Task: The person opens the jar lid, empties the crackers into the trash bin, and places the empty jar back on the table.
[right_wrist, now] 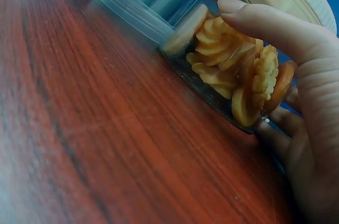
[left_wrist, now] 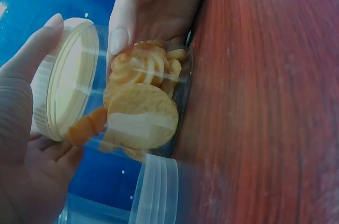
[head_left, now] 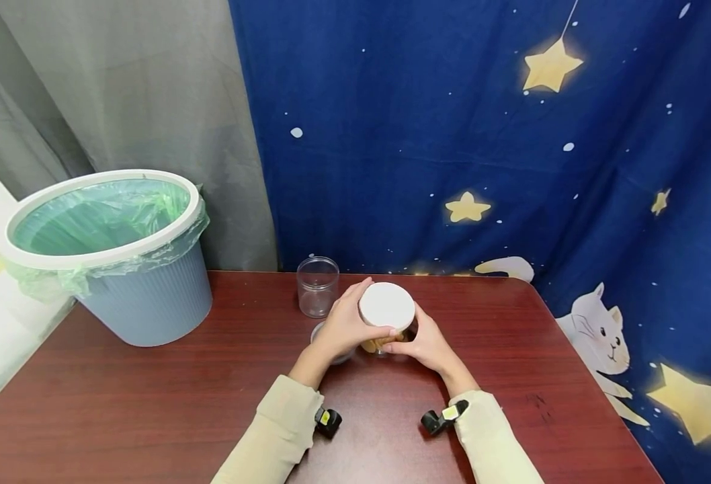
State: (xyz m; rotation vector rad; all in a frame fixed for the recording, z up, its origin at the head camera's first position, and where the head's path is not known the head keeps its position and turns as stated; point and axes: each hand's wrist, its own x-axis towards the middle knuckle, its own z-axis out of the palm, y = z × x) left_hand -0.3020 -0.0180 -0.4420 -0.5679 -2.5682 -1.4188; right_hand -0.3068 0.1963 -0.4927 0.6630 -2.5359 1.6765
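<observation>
A see-through jar of cookies [left_wrist: 143, 113] with a white lid [head_left: 387, 306] stands near the middle of the table. My left hand [head_left: 348, 324] curls round the lid from the left, its thumb along the near side. Lower down, my right hand [head_left: 423, 341] grips the jar's body, its thumb across the front in the right wrist view. The lid sits on the jar's mouth. Round cookies and swirled ones [right_wrist: 225, 49] show through the wall. Close by my left hand, partly hidden under it, lies a clear round lid [right_wrist: 132, 12].
Behind my left hand, a second see-through jar [head_left: 318, 289] stands uncovered near the table's back edge. A blue bin [head_left: 156, 296] with a white rim and green liner stands at the back left. Curtains hang behind the reddish-brown table [head_left: 150, 417].
</observation>
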